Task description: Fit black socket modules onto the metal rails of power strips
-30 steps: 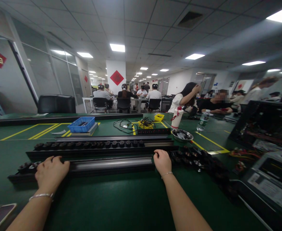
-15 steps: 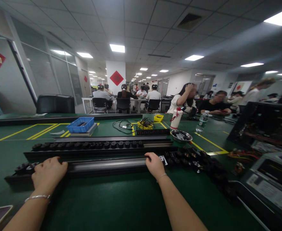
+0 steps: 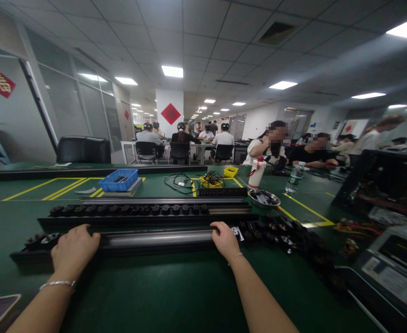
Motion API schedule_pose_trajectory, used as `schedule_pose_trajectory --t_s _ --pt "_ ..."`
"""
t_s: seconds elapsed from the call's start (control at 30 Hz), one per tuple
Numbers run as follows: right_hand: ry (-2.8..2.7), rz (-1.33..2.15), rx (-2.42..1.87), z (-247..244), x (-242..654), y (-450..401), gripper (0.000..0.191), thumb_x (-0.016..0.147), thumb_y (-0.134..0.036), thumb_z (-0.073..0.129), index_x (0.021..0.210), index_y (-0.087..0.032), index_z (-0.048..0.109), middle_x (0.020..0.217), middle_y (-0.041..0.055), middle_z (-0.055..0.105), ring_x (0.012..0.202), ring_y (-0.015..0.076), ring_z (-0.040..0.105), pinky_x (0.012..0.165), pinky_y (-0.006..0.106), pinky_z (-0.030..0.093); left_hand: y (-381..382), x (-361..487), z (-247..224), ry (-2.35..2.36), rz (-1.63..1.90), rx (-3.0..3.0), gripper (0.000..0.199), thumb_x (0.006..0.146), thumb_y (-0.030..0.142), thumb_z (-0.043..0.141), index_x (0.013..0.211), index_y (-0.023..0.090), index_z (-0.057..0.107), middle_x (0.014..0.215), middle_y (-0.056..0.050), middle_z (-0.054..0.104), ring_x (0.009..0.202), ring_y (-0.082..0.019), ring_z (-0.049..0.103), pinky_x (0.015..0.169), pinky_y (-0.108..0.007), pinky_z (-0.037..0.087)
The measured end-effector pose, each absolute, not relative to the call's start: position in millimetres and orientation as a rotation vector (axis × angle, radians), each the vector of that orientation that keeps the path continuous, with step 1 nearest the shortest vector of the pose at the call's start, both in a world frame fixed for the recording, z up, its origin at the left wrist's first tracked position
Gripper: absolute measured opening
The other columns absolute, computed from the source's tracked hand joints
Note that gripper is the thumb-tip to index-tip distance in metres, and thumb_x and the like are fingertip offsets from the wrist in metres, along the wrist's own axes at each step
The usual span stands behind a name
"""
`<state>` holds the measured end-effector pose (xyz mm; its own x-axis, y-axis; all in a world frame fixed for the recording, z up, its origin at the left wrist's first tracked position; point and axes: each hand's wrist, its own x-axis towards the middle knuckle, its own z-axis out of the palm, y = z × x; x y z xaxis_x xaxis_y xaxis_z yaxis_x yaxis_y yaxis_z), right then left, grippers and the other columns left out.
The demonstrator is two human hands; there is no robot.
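A long black rail with a bare metallic channel (image 3: pixel 158 238) lies across the green table (image 3: pixel 154 286) in front of me. Near its left end, my left hand (image 3: pixel 75 247) is wrapped over the rail, beside a few black round parts (image 3: pixel 38 240). My right hand (image 3: pixel 225 240) grips the rail toward its right end, fingertips on the far edge. A pile of small black parts (image 3: pixel 279 233) lies just right of that hand. Behind, a second rail carries a row of black round parts (image 3: pixel 130 210).
Farther back are a blue bin (image 3: pixel 120 180), cables (image 3: pixel 178 182), a metal bowl (image 3: pixel 265 199), a white bottle (image 3: pixel 257 173) and a water bottle (image 3: pixel 294 178). Open computer cases (image 3: pixel 394 263) stand at the right. People sit across the table.
The view has shifted slightly, so the scene sits a little farther right. Both hands keep their places on the rail. The person across has lowered a raised hand somewhat.
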<state>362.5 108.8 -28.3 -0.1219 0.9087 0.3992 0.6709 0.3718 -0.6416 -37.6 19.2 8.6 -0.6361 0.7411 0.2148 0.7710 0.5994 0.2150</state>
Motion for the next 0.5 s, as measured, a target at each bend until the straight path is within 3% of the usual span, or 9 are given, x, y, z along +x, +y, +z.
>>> schedule_pose_trajectory --t_s 0.13,0.5 --pt "-1.857 0.404 -1.367 -28.6 362.2 109.0 0.031 0.072 -0.015 0.042 0.093 -0.018 0.064 0.1 0.0051 0.063 0.095 0.0163 0.056 0.087 0.028 0.042 21.3 -40.5 10.0 -2.764 -0.45 -1.363 0.055 0.081 0.039 0.03 0.122 0.005 0.042 0.119 -0.021 0.051 0.11 -0.033 0.048 0.089 -0.041 0.038" --pt "-1.852 0.434 -1.379 -27.7 362.1 108.7 0.03 0.072 -0.015 0.042 0.092 -0.019 0.063 0.1 0.0043 0.062 0.096 0.0159 0.056 0.089 0.028 0.041 22.1 -39.4 15.1 -2.853 -0.388 -1.366 0.053 0.082 0.04 0.026 0.121 0.009 0.043 0.122 -0.02 0.051 0.11 -0.03 0.051 0.084 -0.041 0.043"
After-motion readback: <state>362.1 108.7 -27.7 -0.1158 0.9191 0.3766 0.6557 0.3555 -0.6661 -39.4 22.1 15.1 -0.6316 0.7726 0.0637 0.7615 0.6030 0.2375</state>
